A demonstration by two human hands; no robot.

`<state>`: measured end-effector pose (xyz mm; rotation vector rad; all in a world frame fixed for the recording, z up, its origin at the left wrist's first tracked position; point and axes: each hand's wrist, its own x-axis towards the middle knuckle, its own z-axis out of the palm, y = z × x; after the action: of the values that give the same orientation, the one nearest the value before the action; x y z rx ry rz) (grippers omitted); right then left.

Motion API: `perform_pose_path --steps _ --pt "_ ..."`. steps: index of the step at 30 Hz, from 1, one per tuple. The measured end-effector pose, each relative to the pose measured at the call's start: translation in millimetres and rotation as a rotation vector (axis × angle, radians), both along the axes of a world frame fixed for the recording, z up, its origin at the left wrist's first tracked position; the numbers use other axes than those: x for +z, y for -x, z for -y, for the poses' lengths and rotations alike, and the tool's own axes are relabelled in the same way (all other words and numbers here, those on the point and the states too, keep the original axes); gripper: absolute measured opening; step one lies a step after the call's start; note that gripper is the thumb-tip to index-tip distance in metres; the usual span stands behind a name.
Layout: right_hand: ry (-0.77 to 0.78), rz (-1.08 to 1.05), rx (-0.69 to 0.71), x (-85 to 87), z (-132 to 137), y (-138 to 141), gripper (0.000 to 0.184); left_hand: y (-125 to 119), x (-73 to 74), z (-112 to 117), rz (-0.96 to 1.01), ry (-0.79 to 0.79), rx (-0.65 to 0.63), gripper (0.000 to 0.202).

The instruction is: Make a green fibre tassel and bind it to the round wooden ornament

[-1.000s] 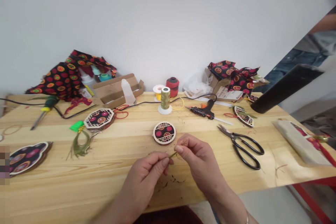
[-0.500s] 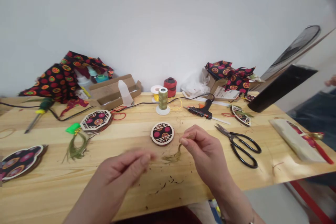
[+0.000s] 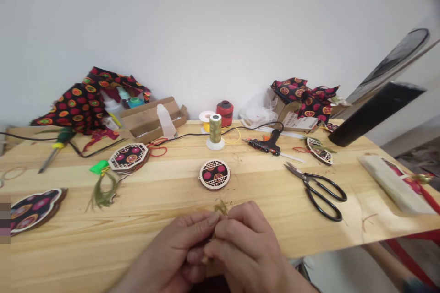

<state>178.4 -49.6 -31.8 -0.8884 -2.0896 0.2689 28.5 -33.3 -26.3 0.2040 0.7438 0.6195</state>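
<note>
My left hand (image 3: 178,249) and my right hand (image 3: 245,249) are pressed together low over the near edge of the wooden table (image 3: 137,219). Both pinch a small tuft of olive-green thread (image 3: 221,207), whose frayed end sticks up between the fingertips. Just beyond the hands lies a round wooden lattice disc with black and pink fabric (image 3: 215,174). Further back stands a spool of olive thread (image 3: 215,131).
Black scissors (image 3: 319,190) lie to the right, a black glue gun (image 3: 266,145) behind them. To the left are an octagonal fabric disc (image 3: 129,156), a green tassel (image 3: 102,191), a screwdriver (image 3: 55,147) and another fabric piece (image 3: 32,207). Cardboard boxes, fabric scraps and thread spools line the wall.
My hands have come together and dropped toward the near edge. The left hand has rejoined the right on the thread tuft, which a moment ago hung from the right hand alone.
</note>
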Motion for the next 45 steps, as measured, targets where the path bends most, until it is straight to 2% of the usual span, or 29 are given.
perform_pose_path --steps 2,5,11,17,22,27,30,35,38,45 --pt "-0.021 0.036 0.016 -3.7 0.4 1.1 0.028 -0.3 0.2 -1.8 0.023 -0.005 -0.007 0.017" --pt "-0.030 0.054 0.028 -6.8 -0.9 3.1 0.027 -0.2 0.5 -6.2 -0.008 -0.028 -0.040 0.020" --pt "-0.039 0.029 0.117 -7.5 -2.4 3.8 0.026 4.0 -4.5 -15.2 -0.214 -0.132 -0.008 0.016" --pt "0.182 0.035 0.362 -3.5 -2.1 -1.7 0.008 3.7 -7.5 -19.8 -0.373 -0.223 0.036 0.019" --pt "0.279 -0.120 0.438 -0.9 -3.2 -3.5 0.019 5.5 -6.3 -22.3 -0.445 -0.276 0.045 0.019" --pt "0.490 -0.288 0.362 12.5 -1.5 -13.1 0.023 6.7 -5.7 -27.7 -0.508 -0.348 0.072 0.020" --pt "0.558 -0.367 0.316 16.8 -0.9 -21.9 0.029 5.6 -4.0 -29.4 -0.561 -0.370 0.062 0.023" --pt "0.620 -0.452 0.288 10.5 -1.1 -32.0 0.014 4.3 -4.6 -29.1 -0.660 -0.394 0.036 0.026" --pt "0.651 -0.558 0.262 7.0 -2.7 -32.6 0.012 5.6 -6.9 -29.1 -0.696 -0.424 0.023 0.027" --pt "0.745 -0.909 0.157 -3.9 -7.0 -32.0 0.009 5.7 -7.5 -30.1 -0.631 -0.409 0.063 0.027"
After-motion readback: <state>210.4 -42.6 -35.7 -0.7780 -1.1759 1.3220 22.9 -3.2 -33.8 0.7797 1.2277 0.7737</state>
